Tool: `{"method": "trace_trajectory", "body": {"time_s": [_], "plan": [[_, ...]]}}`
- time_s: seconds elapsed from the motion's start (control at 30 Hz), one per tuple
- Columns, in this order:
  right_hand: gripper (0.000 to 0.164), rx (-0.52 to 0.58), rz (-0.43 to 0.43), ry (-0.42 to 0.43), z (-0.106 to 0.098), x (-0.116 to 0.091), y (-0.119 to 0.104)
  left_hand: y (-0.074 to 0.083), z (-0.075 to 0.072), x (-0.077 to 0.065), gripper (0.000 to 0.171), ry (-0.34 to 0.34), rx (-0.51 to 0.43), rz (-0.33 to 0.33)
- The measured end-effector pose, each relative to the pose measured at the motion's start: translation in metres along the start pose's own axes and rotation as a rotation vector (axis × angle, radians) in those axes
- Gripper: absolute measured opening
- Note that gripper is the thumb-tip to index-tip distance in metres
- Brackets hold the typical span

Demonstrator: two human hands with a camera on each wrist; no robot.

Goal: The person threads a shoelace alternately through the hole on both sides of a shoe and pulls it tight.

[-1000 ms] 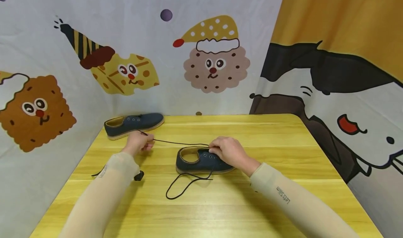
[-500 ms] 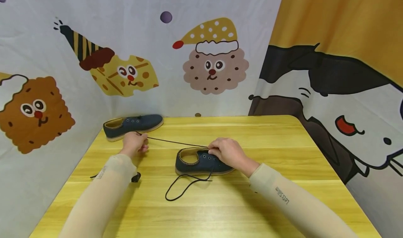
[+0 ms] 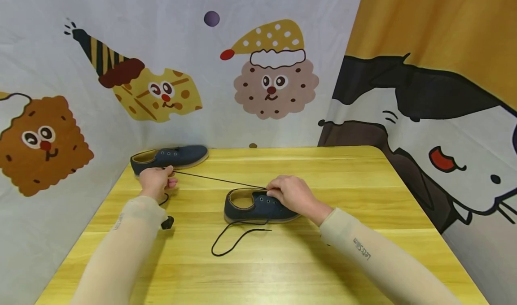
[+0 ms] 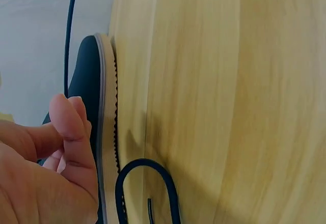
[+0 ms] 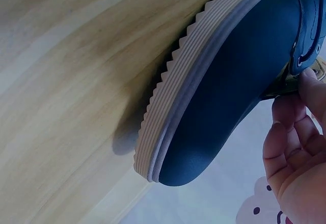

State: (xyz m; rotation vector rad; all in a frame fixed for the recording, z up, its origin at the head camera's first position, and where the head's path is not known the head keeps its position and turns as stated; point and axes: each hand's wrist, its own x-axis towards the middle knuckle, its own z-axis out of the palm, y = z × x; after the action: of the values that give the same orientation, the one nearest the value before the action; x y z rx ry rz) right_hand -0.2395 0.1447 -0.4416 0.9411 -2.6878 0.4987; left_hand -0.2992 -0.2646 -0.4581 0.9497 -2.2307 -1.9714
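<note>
A navy shoe [image 3: 246, 213] with a tan lining stands on the table, toe to the right. My right hand [image 3: 294, 195] pinches the edge of its eyelet flap; in the right wrist view, thumb and fingertips meet right below the eyelets [image 5: 299, 61]. From there a dark shoelace [image 3: 220, 180] stretches nearly straight to my left hand [image 3: 156, 182], which pinches it between thumb and finger. The lace's slack end hangs below that hand as a loop [image 4: 145, 162]. Another length of lace [image 3: 220, 254] curves over the table in front of the shoe.
A second navy shoe [image 3: 187, 156] lies at the table's back left corner, just behind my left hand. The wooden table [image 3: 242, 278] ends at a printed curtain [image 3: 177, 18]. A small black object [image 3: 167, 223] shows at my left wrist.
My left hand has moved left and slightly back with the lace, so the stretch between the hands is longer. My right hand has stayed at the shoe.
</note>
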Motion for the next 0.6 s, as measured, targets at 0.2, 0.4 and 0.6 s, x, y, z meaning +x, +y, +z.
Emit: {"method": "trace_trajectory", "body": {"time_s": [0.2, 0.4, 0.6], "plan": [[0.014, -0.011, 0.005, -0.006, -0.001, 0.001, 0.0, 0.002, -0.01, 0.004, 0.048, 0.086, -0.059, 0.01], [0.014, -0.019, 0.013, -0.017, -0.002, 0.001, -0.001, 0.002, -0.018, 0.006, 0.049, 0.104, -0.088, -0.005], [0.014, -0.023, 0.016, -0.028, -0.002, 0.001, -0.002, 0.002, -0.021, 0.01, 0.045, 0.105, -0.14, -0.032]]}}
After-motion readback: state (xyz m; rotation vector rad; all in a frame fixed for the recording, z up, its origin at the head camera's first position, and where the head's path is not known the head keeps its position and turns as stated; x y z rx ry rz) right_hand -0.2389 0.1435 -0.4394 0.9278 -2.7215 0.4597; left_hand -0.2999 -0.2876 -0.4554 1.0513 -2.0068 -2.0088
